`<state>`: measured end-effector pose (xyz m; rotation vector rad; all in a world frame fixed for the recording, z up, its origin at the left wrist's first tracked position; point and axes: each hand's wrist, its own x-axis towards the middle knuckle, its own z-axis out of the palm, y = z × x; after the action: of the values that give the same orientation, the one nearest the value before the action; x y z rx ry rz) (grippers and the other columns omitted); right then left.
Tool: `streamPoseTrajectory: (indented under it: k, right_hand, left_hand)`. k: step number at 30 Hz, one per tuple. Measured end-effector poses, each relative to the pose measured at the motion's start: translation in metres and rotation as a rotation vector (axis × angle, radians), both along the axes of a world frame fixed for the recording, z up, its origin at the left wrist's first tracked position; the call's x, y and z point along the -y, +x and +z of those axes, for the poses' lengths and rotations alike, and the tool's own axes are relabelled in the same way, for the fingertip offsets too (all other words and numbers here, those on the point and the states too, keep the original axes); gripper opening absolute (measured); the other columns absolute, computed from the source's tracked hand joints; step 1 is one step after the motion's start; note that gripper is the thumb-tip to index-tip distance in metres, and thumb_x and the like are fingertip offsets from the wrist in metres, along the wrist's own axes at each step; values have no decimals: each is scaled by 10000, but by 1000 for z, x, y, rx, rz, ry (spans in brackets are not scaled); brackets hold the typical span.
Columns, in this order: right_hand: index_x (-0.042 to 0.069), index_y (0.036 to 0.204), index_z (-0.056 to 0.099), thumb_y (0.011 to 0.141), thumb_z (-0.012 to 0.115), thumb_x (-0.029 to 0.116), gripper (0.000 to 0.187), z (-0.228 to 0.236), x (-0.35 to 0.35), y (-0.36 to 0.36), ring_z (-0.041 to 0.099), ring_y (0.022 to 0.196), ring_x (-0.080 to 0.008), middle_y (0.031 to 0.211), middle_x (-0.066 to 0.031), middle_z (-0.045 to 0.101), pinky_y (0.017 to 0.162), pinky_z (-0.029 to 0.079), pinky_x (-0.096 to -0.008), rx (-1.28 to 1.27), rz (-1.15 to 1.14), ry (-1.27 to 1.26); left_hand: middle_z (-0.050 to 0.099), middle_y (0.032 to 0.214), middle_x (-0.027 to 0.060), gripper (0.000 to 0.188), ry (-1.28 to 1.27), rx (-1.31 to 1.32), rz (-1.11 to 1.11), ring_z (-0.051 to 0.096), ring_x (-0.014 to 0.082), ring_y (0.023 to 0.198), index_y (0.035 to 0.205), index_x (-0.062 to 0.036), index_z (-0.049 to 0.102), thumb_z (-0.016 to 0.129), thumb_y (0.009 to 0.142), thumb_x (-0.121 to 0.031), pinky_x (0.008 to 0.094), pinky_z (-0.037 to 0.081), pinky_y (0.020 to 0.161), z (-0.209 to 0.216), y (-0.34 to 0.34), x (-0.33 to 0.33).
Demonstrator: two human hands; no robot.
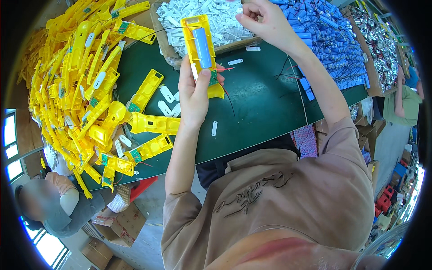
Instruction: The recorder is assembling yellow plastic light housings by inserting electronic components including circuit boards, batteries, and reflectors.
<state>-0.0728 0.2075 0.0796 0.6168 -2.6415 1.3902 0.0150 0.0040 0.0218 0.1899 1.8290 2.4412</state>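
Observation:
My left hand grips a yellow plastic housing from below, its open side facing up and the thumb pressing near the lower end. A blue cylindrical battery lies lengthwise inside the housing. Beside the thumb sits a small green circuit board, with red and black wires trailing off. My right hand is raised over the far box of small white plastic strips, fingers curled and closed together. Whatever is between those fingers cannot be made out.
Yellow housings are heaped across the left of the green table. Loose white pieces lie near the left hand. Blue batteries with wires pile at far right, beside a carton of silvery parts. Other people are at both sides.

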Motion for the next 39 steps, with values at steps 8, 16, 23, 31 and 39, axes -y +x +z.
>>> streamPoseTrajectory:
  k: [8,16,23,31,39]
  right_hand:
    - [15,1163,536,870,576,105,308,5,-1,22,595,846,-144,941,-57,611,798,486,-279,564,147,-665]
    - [46,950,625,950,511,267,248,-24,-6,24,591,618,-90,685,-53,627,559,455,-252,101,118,-337]
    - [35,900,620,953,496,282,282,-28,7,22,534,523,-134,603,-73,554,491,372,-289,-138,-69,139]
    - [57,871,586,937,539,280,237,-30,9,17,432,481,-113,540,-33,439,455,328,-288,-297,-67,283]
    - [99,1113,540,951,506,304,264,-32,-5,-4,618,720,-150,816,-91,601,584,474,-249,-150,253,114]
  left_hand:
    - [597,988,142,406,-34,26,-78,592,165,801,1318,-29,346,401,923,-108,314,506,734,4,5,-5]
    - [599,974,128,414,-70,5,-106,586,150,798,1325,-22,351,422,922,-86,295,497,730,2,6,-10]
    - [596,967,112,425,-179,-27,-94,567,128,778,1339,-17,342,425,923,-45,266,477,714,0,8,-15]
    - [574,970,106,424,-258,-1,-119,566,128,789,1343,-10,334,413,928,-45,267,487,718,0,10,-13]
    - [572,970,129,409,-163,41,-235,592,161,790,1327,-16,341,398,931,-101,292,515,695,1,8,-13]
